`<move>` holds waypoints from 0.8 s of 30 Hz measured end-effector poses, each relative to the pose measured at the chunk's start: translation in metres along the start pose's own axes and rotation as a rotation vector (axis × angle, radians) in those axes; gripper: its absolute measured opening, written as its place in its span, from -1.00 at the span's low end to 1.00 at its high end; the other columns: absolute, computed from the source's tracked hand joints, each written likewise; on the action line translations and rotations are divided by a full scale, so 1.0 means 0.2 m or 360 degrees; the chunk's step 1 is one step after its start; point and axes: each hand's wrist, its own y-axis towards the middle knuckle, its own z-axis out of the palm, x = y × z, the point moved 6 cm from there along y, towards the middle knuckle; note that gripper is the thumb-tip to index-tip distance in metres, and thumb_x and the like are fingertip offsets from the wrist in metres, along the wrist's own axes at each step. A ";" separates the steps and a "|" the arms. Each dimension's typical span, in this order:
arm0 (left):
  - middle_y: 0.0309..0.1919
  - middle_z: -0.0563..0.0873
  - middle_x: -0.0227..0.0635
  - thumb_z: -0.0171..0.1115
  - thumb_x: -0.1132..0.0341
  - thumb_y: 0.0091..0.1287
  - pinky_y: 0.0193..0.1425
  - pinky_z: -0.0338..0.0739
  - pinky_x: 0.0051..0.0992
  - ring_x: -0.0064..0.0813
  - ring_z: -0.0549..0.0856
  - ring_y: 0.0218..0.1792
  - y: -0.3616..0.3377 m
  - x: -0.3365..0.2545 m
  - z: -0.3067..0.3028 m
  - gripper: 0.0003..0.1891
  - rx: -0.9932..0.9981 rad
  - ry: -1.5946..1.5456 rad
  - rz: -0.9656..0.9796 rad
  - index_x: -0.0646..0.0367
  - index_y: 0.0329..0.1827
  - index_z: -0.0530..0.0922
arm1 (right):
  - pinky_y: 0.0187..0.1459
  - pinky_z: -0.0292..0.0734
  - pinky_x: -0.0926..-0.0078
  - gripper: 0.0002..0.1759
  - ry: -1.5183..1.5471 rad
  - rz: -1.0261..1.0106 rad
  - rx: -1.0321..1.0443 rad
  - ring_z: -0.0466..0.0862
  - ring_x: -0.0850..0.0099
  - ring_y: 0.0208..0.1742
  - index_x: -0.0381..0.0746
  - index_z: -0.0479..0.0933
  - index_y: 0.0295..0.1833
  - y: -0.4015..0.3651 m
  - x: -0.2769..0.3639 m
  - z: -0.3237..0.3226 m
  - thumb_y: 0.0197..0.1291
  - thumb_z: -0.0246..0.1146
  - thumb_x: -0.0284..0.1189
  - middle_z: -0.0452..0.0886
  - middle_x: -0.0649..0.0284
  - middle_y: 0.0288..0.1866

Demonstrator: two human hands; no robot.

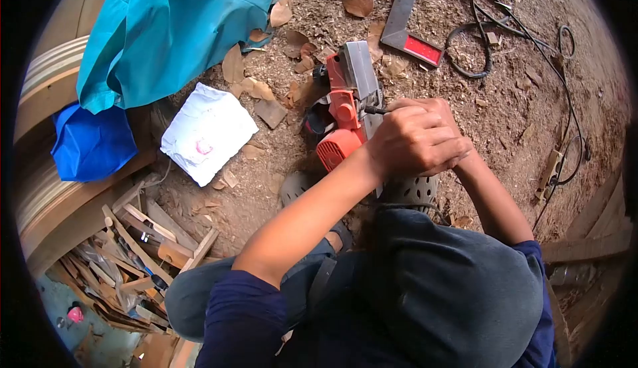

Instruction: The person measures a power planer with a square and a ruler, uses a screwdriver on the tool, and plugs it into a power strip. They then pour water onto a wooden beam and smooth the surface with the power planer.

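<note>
A red power planer (342, 105) with a grey metal sole lies on its side on the shavings-covered ground, near my feet. Close to its right side, my left hand (411, 141) and my right hand (442, 110) are pressed together with curled fingers. A thin black tool (375, 110) sticks out from the hands, its tip by the planer's metal parts. My right hand's fingers close over the tool's visible end; my left hand overlaps in front, and what lies inside its grip is hidden.
A grey square with a red section (423, 49) and a black cable (473, 74) lie beyond my hands. To the left are a teal cloth (179, 32), a white bag-like item (208, 133), a blue bundle (93, 143) and wood scraps (143, 252). My knees are close below.
</note>
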 end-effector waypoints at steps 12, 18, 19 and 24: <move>-0.48 0.69 -0.60 0.52 0.15 0.24 -0.28 0.67 -0.42 -0.48 0.74 -0.35 0.03 0.05 -0.04 -0.84 -0.0047 -0.0055 0.0057 -0.16 -0.16 0.80 | -0.07 0.63 0.05 -0.52 -0.0038 0.0034 0.0000 0.71 -0.02 0.03 -0.21 0.56 0.17 -0.03 -0.02 -0.05 0.24 0.34 -0.16 0.67 -0.02 0.08; -0.51 0.74 -0.49 0.53 0.14 0.27 -0.35 0.70 -0.38 -0.39 0.76 -0.45 0.09 0.14 -0.06 -0.87 -0.0106 -0.0228 -0.0085 -0.09 -0.23 0.81 | -0.08 0.63 0.05 -0.53 -0.0038 0.0039 0.0019 0.71 -0.02 0.01 -0.21 0.56 0.16 -0.05 -0.02 -0.05 0.24 0.34 -0.16 0.67 -0.02 0.06; -0.53 0.75 -0.45 0.52 0.13 0.26 -0.36 0.69 -0.38 -0.37 0.76 -0.48 0.11 0.15 -0.05 -0.86 -0.0032 -0.0380 -0.0136 -0.08 -0.23 0.81 | -0.08 0.63 0.05 -0.53 -0.0049 0.0047 0.0020 0.71 -0.02 0.01 -0.21 0.56 0.16 -0.05 -0.03 -0.05 0.24 0.34 -0.16 0.67 -0.01 0.06; -0.50 0.80 -0.31 0.47 0.17 0.25 -0.38 0.68 -0.41 -0.35 0.80 -0.48 0.12 0.17 0.00 -0.87 0.0189 -0.0731 -0.0234 -0.02 -0.27 0.83 | -0.09 0.63 0.05 -0.53 -0.0008 0.0016 0.0054 0.71 -0.02 -0.01 -0.21 0.56 0.16 -0.10 0.00 0.05 0.24 0.33 -0.17 0.68 -0.01 0.05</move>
